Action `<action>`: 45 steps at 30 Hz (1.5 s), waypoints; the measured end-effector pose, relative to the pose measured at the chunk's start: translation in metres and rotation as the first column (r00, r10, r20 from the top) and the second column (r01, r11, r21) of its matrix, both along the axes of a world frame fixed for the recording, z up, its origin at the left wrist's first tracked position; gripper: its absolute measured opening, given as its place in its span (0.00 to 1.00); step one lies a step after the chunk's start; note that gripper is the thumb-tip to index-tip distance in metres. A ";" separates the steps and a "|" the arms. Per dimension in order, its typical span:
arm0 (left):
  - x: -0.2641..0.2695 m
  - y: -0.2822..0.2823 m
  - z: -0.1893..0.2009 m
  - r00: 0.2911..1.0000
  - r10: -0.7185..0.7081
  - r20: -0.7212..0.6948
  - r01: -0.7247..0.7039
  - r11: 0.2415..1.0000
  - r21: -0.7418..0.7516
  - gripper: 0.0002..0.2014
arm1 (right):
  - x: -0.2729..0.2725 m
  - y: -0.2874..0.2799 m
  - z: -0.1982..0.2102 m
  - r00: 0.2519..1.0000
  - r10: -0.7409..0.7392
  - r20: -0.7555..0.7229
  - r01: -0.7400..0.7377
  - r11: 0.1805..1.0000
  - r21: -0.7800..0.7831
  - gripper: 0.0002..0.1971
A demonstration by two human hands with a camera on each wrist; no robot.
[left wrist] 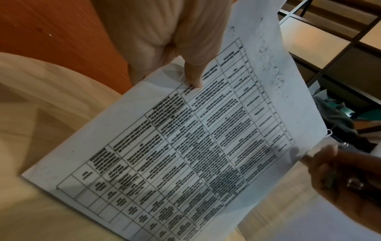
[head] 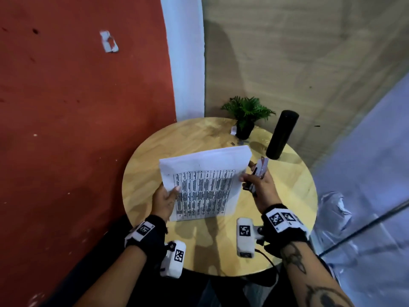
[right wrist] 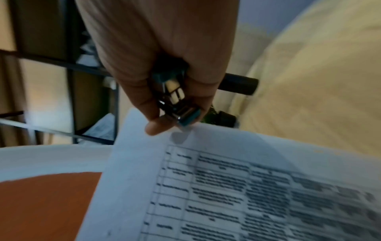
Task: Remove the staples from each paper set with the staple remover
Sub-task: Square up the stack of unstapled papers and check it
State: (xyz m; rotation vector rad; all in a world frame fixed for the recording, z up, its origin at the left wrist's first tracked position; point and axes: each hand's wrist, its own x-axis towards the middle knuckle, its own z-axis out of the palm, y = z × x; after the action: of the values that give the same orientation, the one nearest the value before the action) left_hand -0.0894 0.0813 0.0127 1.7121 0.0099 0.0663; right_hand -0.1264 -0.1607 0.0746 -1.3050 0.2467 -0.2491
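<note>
A stapled paper set (head: pixel 203 185) printed with a table is held tilted above the round wooden table (head: pixel 143 156). My left hand (head: pixel 171 192) grips its left edge, thumb (left wrist: pixel 193 76) on top of the page (left wrist: pixel 195 146). My right hand (head: pixel 250 176) holds the metal and black staple remover (head: pixel 260 170) in curled fingers while its thumb (right wrist: pixel 156 127) pinches the right edge of the paper (right wrist: pixel 226 187). The remover's tip (right wrist: pixel 185 117) sits just at that edge. No staple can be made out.
A small potted plant (head: pixel 245 120) and a tall black cylinder (head: pixel 282 135) stand at the table's far side. Tiny bits (head: pixel 232 143) lie near the pot. A red wall (head: pixel 77 129) is close on the left, a glass panel (head: pixel 365 173) on the right.
</note>
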 end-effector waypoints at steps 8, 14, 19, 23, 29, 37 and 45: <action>0.002 0.009 0.001 0.985 -0.131 -0.111 0.129 0.991 -0.028 0.15 | 0.016 0.000 0.003 0.998 -0.056 -0.027 0.055 0.997 -0.048 0.14; 0.002 0.008 0.005 0.981 -0.182 -0.064 0.174 0.979 -0.106 0.14 | 0.011 0.002 -0.007 0.992 -0.122 0.015 0.122 0.992 -0.033 0.14; -0.006 0.010 0.029 0.968 0.039 0.248 -0.015 0.995 -0.100 0.17 | 0.007 0.013 -0.013 0.979 -0.189 0.073 0.190 0.982 -0.003 0.15; -0.001 0.013 0.046 0.917 0.157 0.368 -0.134 0.987 -0.087 0.02 | 0.006 0.020 -0.017 0.961 -0.267 0.064 0.269 0.963 -0.011 0.15; -0.003 0.014 0.056 0.902 0.136 0.409 -0.132 0.990 -0.039 0.07 | -0.014 0.023 -0.016 0.890 -0.424 0.169 0.430 0.903 -0.001 0.15; -0.014 0.004 0.057 0.920 0.128 0.370 -0.093 0.989 -0.111 0.08 | -0.034 0.026 -0.026 0.829 -0.535 0.166 0.555 0.824 -0.115 0.11; -0.022 -0.001 0.060 0.937 0.116 0.330 -0.061 0.983 -0.173 0.08 | -0.016 0.107 0.078 0.826 -0.328 0.459 0.437 0.887 -0.152 0.15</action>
State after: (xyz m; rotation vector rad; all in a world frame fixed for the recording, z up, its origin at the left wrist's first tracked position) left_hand -0.1118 0.0808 0.0727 1.5197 -0.1604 0.4181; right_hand -0.1420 -0.0539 0.1523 -1.4068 0.1075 -0.9289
